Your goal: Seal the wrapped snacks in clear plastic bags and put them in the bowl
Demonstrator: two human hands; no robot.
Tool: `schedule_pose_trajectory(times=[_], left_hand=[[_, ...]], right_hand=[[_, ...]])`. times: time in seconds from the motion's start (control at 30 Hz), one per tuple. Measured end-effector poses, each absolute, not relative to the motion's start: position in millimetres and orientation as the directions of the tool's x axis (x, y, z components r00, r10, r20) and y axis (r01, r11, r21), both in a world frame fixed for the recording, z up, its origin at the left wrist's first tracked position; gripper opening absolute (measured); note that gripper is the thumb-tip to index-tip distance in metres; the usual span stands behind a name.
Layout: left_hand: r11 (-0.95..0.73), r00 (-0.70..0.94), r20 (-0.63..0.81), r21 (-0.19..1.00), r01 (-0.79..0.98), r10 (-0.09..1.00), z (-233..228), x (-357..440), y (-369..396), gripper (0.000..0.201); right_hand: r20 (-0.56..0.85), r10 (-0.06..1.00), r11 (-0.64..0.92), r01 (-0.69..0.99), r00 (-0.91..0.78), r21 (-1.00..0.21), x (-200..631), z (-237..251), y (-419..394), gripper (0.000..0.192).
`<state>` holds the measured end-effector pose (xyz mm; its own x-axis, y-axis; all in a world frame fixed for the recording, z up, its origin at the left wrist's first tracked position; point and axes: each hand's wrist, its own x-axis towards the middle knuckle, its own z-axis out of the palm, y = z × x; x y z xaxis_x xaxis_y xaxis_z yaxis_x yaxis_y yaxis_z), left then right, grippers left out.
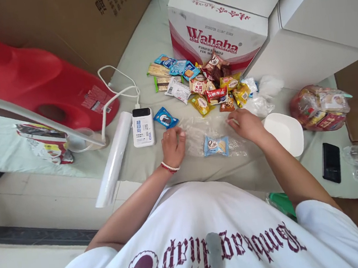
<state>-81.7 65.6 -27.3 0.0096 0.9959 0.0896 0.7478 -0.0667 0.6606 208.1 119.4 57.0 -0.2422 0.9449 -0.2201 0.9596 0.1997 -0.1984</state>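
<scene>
Bagging step: left hand (173, 145) and right hand (245, 124) pinch far corners of clear plastic bag (199, 138) holding a blue snack packet (216, 146). Next likely needs another from snack pile (206, 87).

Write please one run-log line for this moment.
left hand: on clear bag | right hand: pinching bag edge | light-blue snack pack: inside bag | snack pile: behind

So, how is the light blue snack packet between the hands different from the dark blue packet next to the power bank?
The light blue packet is pale, wider, and lies inside the clear plastic bag that both hands pinch. The dark blue packet is deeper in colour, smaller, tilted, and lies bare on the cloth beside the white power bank, touched by neither hand. Both are sealed and lie flat.
</scene>
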Motion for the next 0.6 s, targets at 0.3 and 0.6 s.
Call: schedule_pose_trajectory(times=[0.3, 0.6], left_hand=[[0.017, -0.050, 0.060, 0.458, 0.889, 0.997, -29.8, -54.9, 67.9, 0.073], [0.119, -0.132, -0.012, 0.526, 0.842, 0.991, -26.8, -54.8, 77.6, 0.028]], right_hand=[[-0.367, 0.876, 0.264, 0.947, -0.314, -0.182, 154.8, 31.8, 157.9, 0.027], [-0.319, 0.747, 0.589, 0.804, -0.582, -0.087, 163.2, 67.0, 74.6, 0.037]])
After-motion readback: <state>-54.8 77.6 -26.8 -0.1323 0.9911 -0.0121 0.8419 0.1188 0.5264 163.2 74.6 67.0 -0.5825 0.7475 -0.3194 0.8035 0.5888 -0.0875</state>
